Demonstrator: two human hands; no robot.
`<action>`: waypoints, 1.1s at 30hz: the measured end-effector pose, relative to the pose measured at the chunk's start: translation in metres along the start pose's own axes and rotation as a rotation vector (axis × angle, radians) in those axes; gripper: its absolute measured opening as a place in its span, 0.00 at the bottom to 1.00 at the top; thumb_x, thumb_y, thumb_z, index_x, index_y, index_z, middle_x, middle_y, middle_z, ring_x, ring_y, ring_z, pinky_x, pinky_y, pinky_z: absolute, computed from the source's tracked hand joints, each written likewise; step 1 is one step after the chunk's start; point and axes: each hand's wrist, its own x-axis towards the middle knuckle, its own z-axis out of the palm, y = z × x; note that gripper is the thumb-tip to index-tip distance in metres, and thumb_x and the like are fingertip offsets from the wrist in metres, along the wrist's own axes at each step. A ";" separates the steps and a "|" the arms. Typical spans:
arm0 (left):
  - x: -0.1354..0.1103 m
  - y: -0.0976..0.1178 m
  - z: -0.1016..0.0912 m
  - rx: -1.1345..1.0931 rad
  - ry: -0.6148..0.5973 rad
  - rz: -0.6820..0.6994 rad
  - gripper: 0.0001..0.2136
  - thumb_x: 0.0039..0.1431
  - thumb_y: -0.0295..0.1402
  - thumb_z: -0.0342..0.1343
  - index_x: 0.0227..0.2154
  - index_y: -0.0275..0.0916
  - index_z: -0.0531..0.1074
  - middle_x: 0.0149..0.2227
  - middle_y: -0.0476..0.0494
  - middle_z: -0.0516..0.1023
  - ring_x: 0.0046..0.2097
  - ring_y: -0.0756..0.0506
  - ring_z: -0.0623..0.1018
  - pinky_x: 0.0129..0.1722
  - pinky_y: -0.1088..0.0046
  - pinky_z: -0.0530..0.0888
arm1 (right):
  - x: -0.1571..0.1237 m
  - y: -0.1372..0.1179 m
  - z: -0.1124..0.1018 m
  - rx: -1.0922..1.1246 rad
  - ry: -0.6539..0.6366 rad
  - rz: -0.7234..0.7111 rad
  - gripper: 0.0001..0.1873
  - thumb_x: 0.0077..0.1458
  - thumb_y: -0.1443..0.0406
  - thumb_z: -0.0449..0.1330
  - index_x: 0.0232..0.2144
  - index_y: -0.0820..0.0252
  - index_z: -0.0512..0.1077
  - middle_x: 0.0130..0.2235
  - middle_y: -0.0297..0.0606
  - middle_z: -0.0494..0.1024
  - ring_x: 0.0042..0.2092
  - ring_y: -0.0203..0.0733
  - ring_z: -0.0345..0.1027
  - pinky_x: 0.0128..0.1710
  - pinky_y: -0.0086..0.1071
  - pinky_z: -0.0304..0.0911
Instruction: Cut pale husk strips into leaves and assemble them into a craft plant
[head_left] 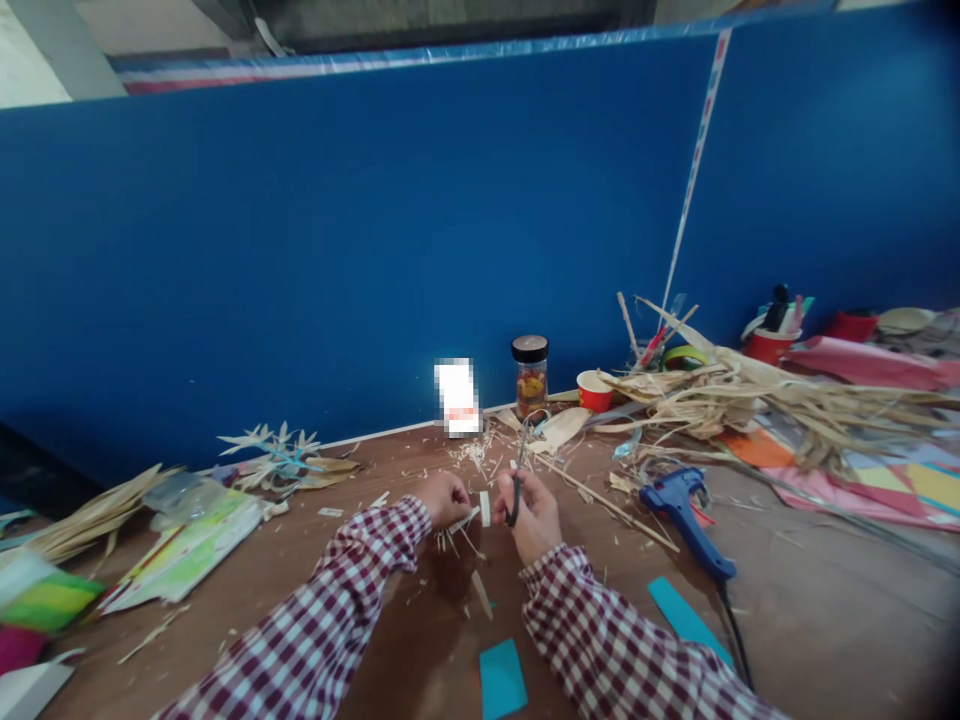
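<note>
My right hand (536, 515) is closed around the dark handles of a pair of scissors (513, 498), whose blades point up and away from me. My left hand (441, 500) is pinched shut just across from it, with a thin pale strip (471, 516) showing at its fingertips. Between the two hands there is a short whitish piece (484, 508); whether it is held or lies on the table I cannot tell. Pale scraps (480, 450) are scattered beyond the hands. Nearer me lie a narrow pale sliver (482, 596) and a teal paper piece (503, 680).
A blue glue gun (686, 515) with its cord lies to the right, beside a teal strip (690, 620). Dried husks (750, 400) pile up behind it. A lidded jar (531, 378) and red paper cup (595, 391) stand before the blue partition (375, 220). Leafy strips (277, 455) lie left.
</note>
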 end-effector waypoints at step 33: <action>-0.020 0.027 -0.025 -0.467 0.104 0.115 0.12 0.40 0.32 0.59 0.30 0.33 0.72 0.24 0.47 0.74 0.26 0.51 0.71 0.27 0.76 0.67 | 0.006 0.015 -0.006 -0.209 -0.109 -0.075 0.17 0.38 0.67 0.60 0.36 0.60 0.67 0.22 0.31 0.72 0.24 0.36 0.64 0.21 0.26 0.59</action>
